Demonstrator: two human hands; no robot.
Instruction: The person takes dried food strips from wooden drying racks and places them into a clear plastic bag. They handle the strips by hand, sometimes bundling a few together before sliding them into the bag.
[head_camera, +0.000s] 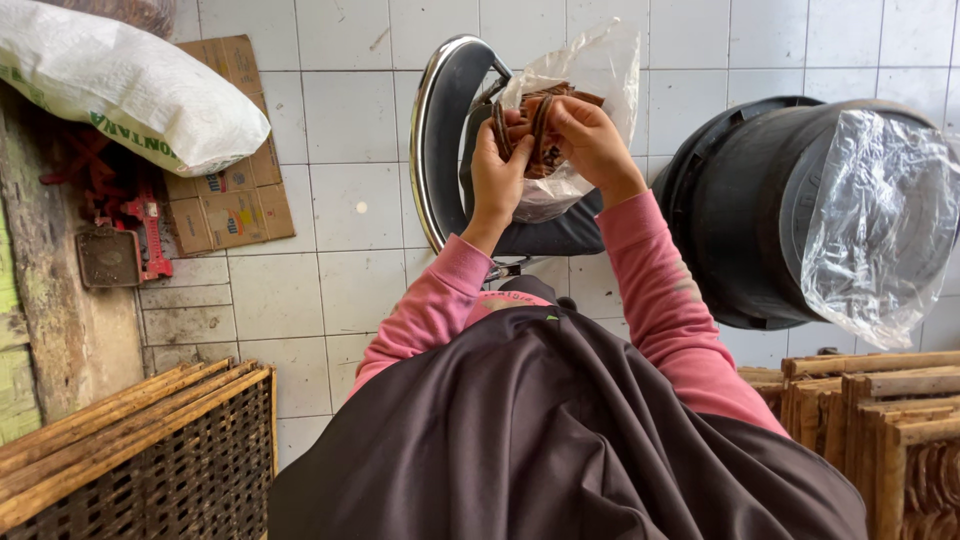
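Note:
My left hand (497, 170) and my right hand (590, 140) are raised in front of me, both gripping a clear plastic bag (590, 70) and several flat brown pieces (540, 125) at its mouth. The left fingers pinch a dark brown piece at the bag's left side. My right fingers curl over the pieces from the right. The bag hangs between the hands over a weighing scale with a round metal-rimmed dial (432, 150). Pink sleeves cover both arms.
A black bucket (730, 220) with a clear plastic liner (880, 220) stands at right. Wooden frames (870, 410) lie at lower right, a bamboo-and-mesh rack (130, 450) at lower left. A white sack (120, 80), flattened cardboard (230, 200) and a red tool (150, 235) sit at upper left on the white tiled floor.

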